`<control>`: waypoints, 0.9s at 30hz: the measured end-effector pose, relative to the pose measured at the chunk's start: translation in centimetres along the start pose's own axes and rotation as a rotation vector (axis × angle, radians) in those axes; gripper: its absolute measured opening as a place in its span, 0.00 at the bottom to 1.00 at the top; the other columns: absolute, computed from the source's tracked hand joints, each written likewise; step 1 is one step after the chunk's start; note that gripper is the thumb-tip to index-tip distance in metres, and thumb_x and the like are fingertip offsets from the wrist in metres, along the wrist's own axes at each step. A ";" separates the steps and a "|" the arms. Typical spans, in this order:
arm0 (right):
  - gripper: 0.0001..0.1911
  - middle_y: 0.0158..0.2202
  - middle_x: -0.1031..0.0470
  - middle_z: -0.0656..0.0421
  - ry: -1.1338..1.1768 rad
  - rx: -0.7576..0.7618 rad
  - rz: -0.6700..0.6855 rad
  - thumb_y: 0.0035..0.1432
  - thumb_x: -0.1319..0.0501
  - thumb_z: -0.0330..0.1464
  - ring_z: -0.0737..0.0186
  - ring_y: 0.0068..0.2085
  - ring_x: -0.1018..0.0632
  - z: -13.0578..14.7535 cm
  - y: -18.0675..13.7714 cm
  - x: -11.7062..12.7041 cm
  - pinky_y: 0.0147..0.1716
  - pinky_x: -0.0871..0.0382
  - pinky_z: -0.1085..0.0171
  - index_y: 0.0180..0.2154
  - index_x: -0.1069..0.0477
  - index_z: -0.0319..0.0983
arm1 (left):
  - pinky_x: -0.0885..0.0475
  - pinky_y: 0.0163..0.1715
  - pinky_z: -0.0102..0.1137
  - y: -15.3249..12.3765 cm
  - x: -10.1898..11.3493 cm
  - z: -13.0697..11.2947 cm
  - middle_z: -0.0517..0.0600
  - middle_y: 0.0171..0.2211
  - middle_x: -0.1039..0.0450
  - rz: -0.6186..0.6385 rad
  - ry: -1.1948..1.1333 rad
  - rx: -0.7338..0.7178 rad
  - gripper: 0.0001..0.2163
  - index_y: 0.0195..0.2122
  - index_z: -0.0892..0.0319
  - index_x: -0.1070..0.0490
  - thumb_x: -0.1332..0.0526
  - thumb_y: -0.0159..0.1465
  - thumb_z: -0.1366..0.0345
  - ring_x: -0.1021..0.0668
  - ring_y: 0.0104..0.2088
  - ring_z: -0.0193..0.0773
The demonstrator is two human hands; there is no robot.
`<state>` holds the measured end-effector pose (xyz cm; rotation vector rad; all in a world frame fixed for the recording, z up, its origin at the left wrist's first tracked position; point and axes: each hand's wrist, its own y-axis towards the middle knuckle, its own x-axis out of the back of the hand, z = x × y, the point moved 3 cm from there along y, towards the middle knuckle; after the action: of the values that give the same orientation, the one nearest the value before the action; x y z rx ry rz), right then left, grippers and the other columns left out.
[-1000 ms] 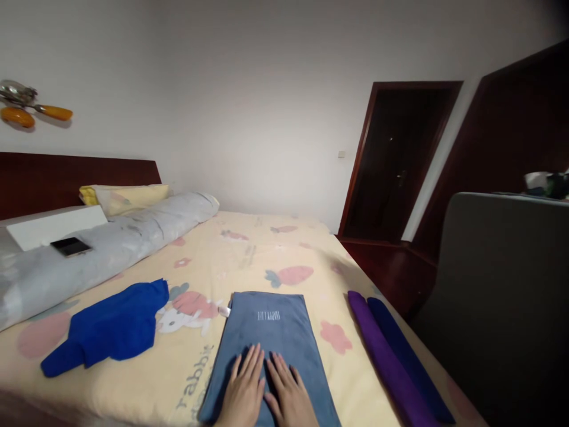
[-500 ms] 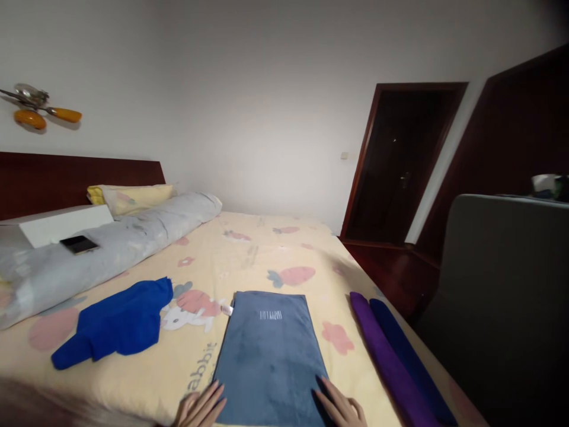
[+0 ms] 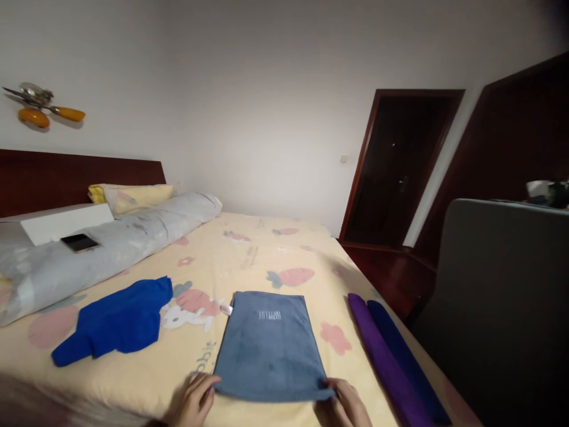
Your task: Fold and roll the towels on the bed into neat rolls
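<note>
A grey-blue towel with white "HAPPY LIFE" lettering lies on the bed in front of me, a small white tag at its left edge. Its near edge is lifted and curls up a little. My left hand pinches the near left corner between thumb and fingers. At the near right corner, my right hand grips the cloth the same way. A crumpled bright blue cloth rests on the left. To the right lie a purple rolled cloth and a dark blue rolled cloth, side by side.
The bed has a yellow sheet with carrot and rabbit prints. A long grey bolster carries a phone and a white box. Behind is a yellow pillow. A dark chair back stands at the right.
Both hands have gone from lying flat at the towel's sides to pinching its near corners. The near edge has moved away from me and is raised, so the towel looks shorter.
</note>
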<state>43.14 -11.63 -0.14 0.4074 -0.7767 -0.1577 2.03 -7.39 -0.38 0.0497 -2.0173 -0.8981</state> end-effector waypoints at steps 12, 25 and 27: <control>0.15 0.35 0.24 0.51 -0.434 -0.015 -0.058 0.54 0.47 0.31 0.53 0.36 0.25 -0.3 3.4 -2.7 0.38 0.32 0.58 0.43 0.29 0.39 | 0.27 0.47 0.34 2.3 -5.4 1.8 0.53 0.46 0.22 0.034 0.378 0.277 0.22 0.53 0.53 0.28 0.52 0.63 0.74 0.20 0.46 0.41; 0.30 0.67 0.45 0.59 -0.369 0.275 0.232 0.65 0.48 0.45 0.49 0.64 0.37 5.2 3.2 -9.7 0.59 0.37 0.50 0.66 0.50 0.53 | 0.37 0.60 0.41 3.3 -8.8 -6.5 0.47 0.68 0.49 0.311 0.264 -0.090 0.30 0.69 0.46 0.59 0.49 0.67 0.60 0.37 0.65 0.44; 0.29 0.66 0.44 0.59 -0.372 0.244 0.249 0.64 0.48 0.47 0.49 0.64 0.36 3.9 2.9 -8.5 0.59 0.37 0.49 0.65 0.49 0.54 | 0.39 0.61 0.43 2.8 -7.7 -5.1 0.47 0.69 0.51 0.372 0.275 -0.036 0.30 0.69 0.43 0.59 0.48 0.67 0.58 0.39 0.65 0.45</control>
<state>34.31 -7.75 -1.99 0.5152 -1.2119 0.0994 11.24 -5.43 -2.54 -0.2060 -1.6811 -0.6498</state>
